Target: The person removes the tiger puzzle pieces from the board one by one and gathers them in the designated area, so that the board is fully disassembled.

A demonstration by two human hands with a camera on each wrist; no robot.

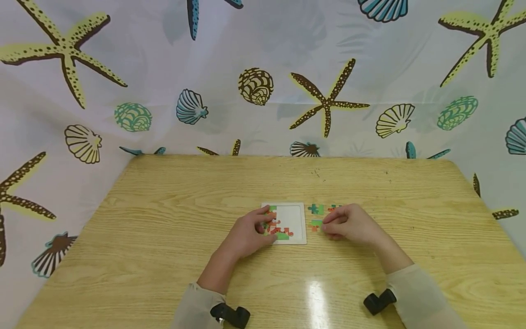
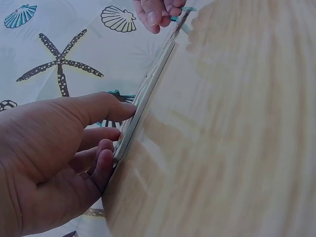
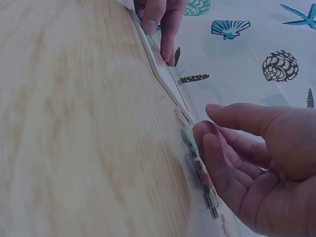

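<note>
A square white puzzle tray lies on the table, with joined green, red and orange jigsaw pieces along its left and lower sides. My left hand rests on the tray's left part, thumb by the near edge and fingers over the pieces. Just right of the tray, my right hand is at a green and orange jigsaw piece. In the right wrist view, bent fingers of the right hand touch the row of loose pieces, and the thumb stands apart from the index fingertip with nothing visible between.
More loose jigsaw pieces lie right of the tray, a green one and a red and green one, partly behind the right hand. A wooden table carries everything. A curtain printed with shells and starfish hangs behind it.
</note>
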